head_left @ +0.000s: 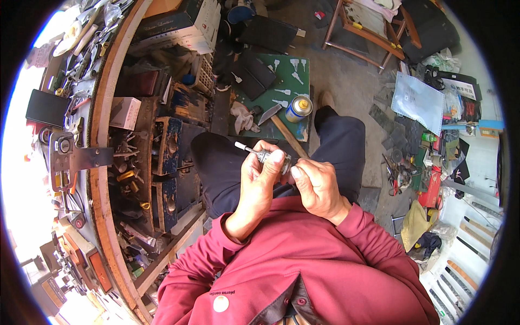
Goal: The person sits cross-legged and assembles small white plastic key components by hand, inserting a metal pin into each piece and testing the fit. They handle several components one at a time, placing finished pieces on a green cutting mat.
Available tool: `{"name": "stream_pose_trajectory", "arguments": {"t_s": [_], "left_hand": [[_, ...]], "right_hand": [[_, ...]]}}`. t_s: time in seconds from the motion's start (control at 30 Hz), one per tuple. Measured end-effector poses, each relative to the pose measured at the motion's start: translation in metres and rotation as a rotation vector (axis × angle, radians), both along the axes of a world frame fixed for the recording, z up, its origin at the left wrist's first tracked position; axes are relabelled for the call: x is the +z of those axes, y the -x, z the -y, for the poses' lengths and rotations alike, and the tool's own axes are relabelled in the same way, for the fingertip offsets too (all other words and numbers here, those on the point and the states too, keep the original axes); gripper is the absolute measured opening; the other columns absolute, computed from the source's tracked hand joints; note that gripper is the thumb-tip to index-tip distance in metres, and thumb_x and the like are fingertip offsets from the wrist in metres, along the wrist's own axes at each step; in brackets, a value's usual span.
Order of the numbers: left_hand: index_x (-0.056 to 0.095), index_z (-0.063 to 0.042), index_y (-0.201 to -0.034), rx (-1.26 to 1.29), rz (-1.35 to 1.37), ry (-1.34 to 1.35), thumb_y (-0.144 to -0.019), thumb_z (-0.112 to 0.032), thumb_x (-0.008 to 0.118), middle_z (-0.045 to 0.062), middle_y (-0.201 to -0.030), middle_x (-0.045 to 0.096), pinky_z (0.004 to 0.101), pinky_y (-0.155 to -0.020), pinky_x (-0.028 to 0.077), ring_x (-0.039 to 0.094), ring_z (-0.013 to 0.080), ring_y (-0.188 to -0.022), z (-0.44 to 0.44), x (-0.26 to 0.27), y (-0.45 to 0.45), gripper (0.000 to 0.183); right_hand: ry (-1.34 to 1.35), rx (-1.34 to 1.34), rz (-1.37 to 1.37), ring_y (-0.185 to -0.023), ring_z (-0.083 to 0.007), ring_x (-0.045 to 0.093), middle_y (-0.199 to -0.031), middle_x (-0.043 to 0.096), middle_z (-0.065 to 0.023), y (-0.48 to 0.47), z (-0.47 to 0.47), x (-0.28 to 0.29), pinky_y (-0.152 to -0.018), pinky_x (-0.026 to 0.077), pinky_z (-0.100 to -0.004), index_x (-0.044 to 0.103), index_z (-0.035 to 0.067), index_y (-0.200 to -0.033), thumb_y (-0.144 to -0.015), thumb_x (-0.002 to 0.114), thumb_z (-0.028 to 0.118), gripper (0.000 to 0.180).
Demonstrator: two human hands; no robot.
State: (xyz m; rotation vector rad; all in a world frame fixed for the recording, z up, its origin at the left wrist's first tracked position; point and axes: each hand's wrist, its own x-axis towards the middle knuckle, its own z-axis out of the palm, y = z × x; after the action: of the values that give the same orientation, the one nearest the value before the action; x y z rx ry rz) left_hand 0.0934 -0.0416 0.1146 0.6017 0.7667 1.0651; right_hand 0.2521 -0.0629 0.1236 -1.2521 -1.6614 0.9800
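Above my lap, my left hand grips a small metal cylinder, likely a lock cylinder. A thin rod with a pale tip sticks out of it to the upper left. At the cylinder's right end, the thumb and curled forefinger of my right hand pinch together; the exact grip is hidden. Beyond my hands lies a hammer with a wooden handle, its head resting on a green board. A yellow-capped spray can stands beside it. Several flat silvery keys lie on the board.
A crumpled rag and a black folder are on the board. To the left, a cluttered workbench has open drawers under it. A wooden folding chair stands at the upper right. Assorted goods and a red box lie at right.
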Motion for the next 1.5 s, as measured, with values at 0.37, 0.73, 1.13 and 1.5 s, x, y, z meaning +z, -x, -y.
{"name": "stream_pose_trajectory", "arguments": {"t_s": [0.37, 0.73, 1.13, 1.5], "left_hand": [[0.055, -0.010, -0.098, 0.035, -0.002, 0.050, -0.102, -0.031, 0.066, -0.005, -0.074, 0.054, 0.0202, -0.054, 0.031, 0.038, 0.0019, -0.058, 0.006, -0.003, 0.007, 0.024], [0.057, -0.011, -0.101, 0.007, -0.004, 0.008, -0.101, -0.032, 0.066, -0.006, -0.077, 0.053, 0.0185, -0.055, 0.028, 0.037, 0.0001, -0.061, 0.007, -0.002, 0.005, 0.023], [0.054, -0.008, -0.100, 0.018, -0.016, -0.002, -0.104, -0.026, 0.064, -0.003, -0.077, 0.056, 0.0220, -0.058, 0.038, 0.046, 0.0038, -0.065, 0.005, 0.001, 0.006, 0.021], [0.058, -0.002, -0.124, -0.023, 0.041, -0.076, -0.101, -0.032, 0.067, 0.005, -0.102, 0.061, 0.0292, -0.082, 0.046, 0.054, 0.0139, -0.093, 0.004, -0.007, 0.003, 0.039]], "right_hand": [[0.373, 0.155, -0.252, -0.057, -0.0120, 0.052, -0.065, 0.057, -0.0031, -0.002, 0.001, 0.004, -0.055, 0.043, -0.0290, 0.064, -0.001, -0.082, -0.109, 0.046, 0.029, 0.045], [0.003, 0.095, 0.003, -0.053, -0.0232, 0.056, -0.061, 0.055, -0.0082, 0.002, 0.001, -0.002, -0.053, 0.045, -0.0348, 0.058, 0.000, -0.075, -0.106, 0.051, 0.023, 0.039], [-0.103, 0.061, 0.016, -0.050, -0.0218, 0.052, -0.059, 0.049, -0.0080, 0.006, -0.001, 0.000, -0.052, 0.043, -0.0345, 0.057, -0.001, -0.075, -0.106, 0.052, 0.021, 0.038], [0.782, -0.028, -0.910, -0.051, -0.0068, 0.035, -0.062, 0.038, 0.0040, 0.003, 0.007, 0.003, -0.052, 0.038, -0.0249, 0.056, 0.004, -0.079, -0.109, 0.049, 0.032, 0.042]]}}
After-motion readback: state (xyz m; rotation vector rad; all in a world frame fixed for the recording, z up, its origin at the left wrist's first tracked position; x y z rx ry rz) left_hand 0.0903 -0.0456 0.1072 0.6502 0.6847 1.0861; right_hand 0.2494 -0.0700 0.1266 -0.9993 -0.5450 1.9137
